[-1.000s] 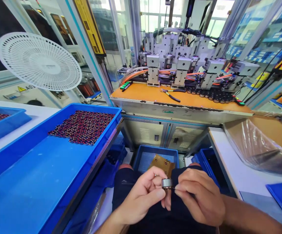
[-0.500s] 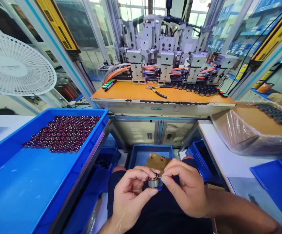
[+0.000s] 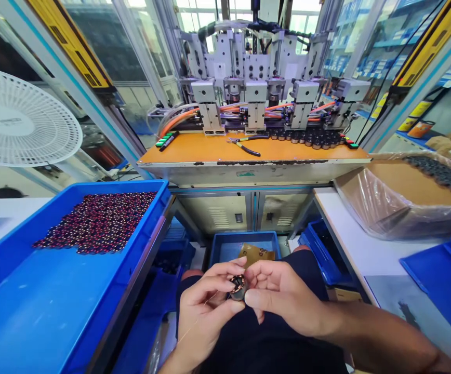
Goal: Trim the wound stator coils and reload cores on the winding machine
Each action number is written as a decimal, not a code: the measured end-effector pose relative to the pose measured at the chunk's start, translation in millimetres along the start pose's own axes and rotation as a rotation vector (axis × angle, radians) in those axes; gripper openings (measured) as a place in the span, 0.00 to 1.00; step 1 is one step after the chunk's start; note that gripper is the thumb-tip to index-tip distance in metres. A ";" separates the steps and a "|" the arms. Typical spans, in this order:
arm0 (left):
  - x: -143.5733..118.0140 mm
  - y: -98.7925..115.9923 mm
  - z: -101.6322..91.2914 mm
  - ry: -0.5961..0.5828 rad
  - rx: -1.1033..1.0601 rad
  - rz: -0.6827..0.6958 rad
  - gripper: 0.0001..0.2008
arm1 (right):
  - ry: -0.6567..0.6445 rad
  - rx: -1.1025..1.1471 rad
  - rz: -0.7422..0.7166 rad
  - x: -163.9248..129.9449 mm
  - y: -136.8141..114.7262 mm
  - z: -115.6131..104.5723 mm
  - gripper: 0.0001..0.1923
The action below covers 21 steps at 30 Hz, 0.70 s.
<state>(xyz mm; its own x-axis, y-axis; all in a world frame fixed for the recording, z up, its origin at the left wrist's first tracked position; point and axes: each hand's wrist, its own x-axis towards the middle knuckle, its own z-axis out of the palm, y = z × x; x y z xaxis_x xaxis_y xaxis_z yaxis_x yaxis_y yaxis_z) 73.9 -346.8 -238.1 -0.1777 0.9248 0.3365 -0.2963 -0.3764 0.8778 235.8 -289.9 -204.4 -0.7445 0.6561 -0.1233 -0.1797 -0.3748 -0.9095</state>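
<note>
- The left hand has its grip closed, thumb and fingers pinching a small, round, dark-grey metal part with copper windings.
- The part is above the person's lap, tilted, its wound face upward.
- The right hand has its thumb and fingers at the part's right side; whether its grip has hold of it, I cannot tell.
- Beyond the hands, a shallow blue plastic tray contains a flat brown sheet.
- Yellow-and-black-handled metal pliers lie on the orange-topped bench.
</note>
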 end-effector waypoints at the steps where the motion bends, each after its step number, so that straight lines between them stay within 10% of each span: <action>1: -0.5 0.2 0.2 0.001 -0.001 -0.006 0.16 | -0.036 0.017 -0.012 1.0 2.1 -0.7 0.23; 6: 6.1 -2.4 5.5 0.037 -0.135 -0.056 0.07 | -0.034 -0.103 -0.200 3.9 10.1 -1.7 0.17; 13: 8.0 -19.1 3.4 0.536 0.162 -0.191 0.09 | 0.424 -1.224 -1.278 19.1 2.8 -26.6 0.12; 17: -7.6 -5.1 10.5 0.237 0.593 0.183 0.16 | 0.359 -1.440 -1.396 23.0 4.9 -43.8 0.13; 21: -2.4 10.7 22.5 0.114 0.711 0.274 0.23 | 0.253 -1.487 -1.499 20.4 6.2 -43.9 0.10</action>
<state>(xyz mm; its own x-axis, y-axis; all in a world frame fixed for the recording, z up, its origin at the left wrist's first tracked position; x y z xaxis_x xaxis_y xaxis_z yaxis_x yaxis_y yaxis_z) 92.2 -351.7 -221.9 -0.2653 0.7777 0.5699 0.4399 -0.4283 0.7893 247.7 -250.1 -230.0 -0.4522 -0.0110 0.8919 0.2037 0.9722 0.1153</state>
